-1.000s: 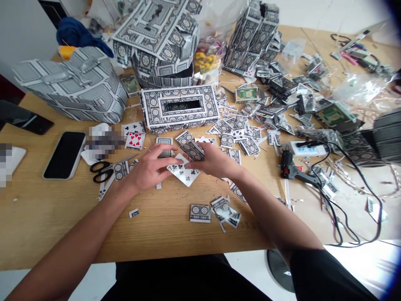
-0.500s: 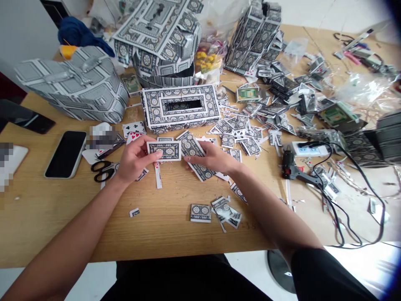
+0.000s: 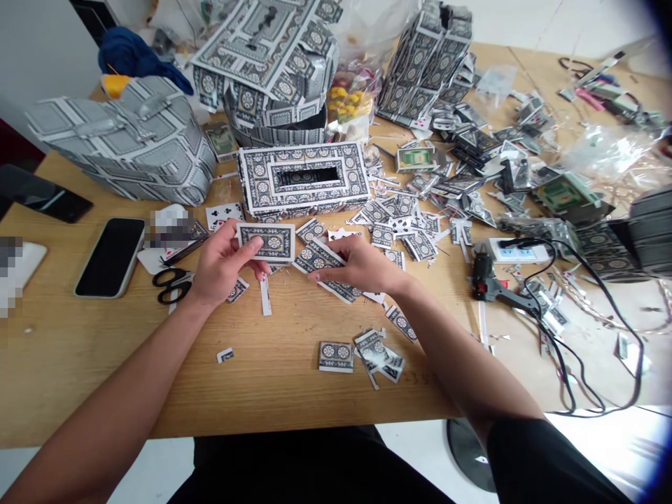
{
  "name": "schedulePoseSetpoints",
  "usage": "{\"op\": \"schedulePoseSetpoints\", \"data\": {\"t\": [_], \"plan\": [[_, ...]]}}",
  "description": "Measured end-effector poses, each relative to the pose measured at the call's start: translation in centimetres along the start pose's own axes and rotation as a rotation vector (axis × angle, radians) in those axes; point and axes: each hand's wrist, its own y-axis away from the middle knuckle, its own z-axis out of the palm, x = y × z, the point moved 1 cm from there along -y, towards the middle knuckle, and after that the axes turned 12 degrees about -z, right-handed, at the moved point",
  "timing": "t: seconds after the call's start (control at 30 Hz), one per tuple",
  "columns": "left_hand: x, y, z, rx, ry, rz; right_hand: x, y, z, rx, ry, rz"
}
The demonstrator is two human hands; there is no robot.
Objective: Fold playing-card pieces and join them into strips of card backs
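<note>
My left hand [image 3: 223, 264] is shut on a trimmed playing card [image 3: 265, 242], its patterned blue-grey back facing up. My right hand [image 3: 360, 266] grips a bent strip of card backs [image 3: 320, 262] lying just right of that card. A small card piece [image 3: 311, 230] lies above the strip. A narrow white card strip [image 3: 265, 295] lies on the wooden table [image 3: 262, 364] just below the held card. A tissue box covered in card backs [image 3: 303, 179] stands beyond both hands, apart from them.
Scissors [image 3: 173, 287] and a black phone [image 3: 110, 255] lie left of my hands. Card scraps spread right and ahead. A hot glue gun [image 3: 496, 287], its cable and a power strip [image 3: 517, 250] lie right. Large card-covered models [image 3: 262, 63] stand at the back.
The face-up club card under my hands is gone from the table. My left hand now holds a patterned card back, raised and tilted. The strip under my right hand has shifted slightly.
</note>
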Motion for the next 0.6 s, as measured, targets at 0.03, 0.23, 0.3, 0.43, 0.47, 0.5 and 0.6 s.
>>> {"op": "schedulePoseSetpoints", "data": {"t": [0.03, 0.23, 0.3, 0.43, 0.47, 0.5, 0.6], "plan": [[0.0, 0.0, 0.1, 0.017, -0.024, 0.003, 0.3, 0.0, 0.0, -0.01, 0.015, 0.027], [0.1, 0.1, 0.7, 0.094, -0.145, 0.042, 1.3, -0.1, 0.1, -0.062, -0.03, 0.093], [0.1, 0.1, 0.8, 0.09, -0.165, 0.045, 1.3, -0.1, 0.3, -0.073, -0.052, 0.096], [0.0, 0.2, 0.9, 0.087, -0.202, 0.05, 1.2, -0.2, 0.5, -0.096, -0.091, 0.075], [0.0, 0.3, 1.0, 0.085, -0.213, 0.05, 1.2, -0.3, 0.5, -0.095, -0.09, 0.074], [0.0, 0.3, 1.0, 0.08, -0.225, 0.049, 1.2, -0.3, 0.6, -0.094, -0.087, 0.078], [0.1, 0.5, 1.1, 0.059, -0.263, 0.032, 1.3, -0.3, 0.6, -0.089, -0.073, 0.102]]}}
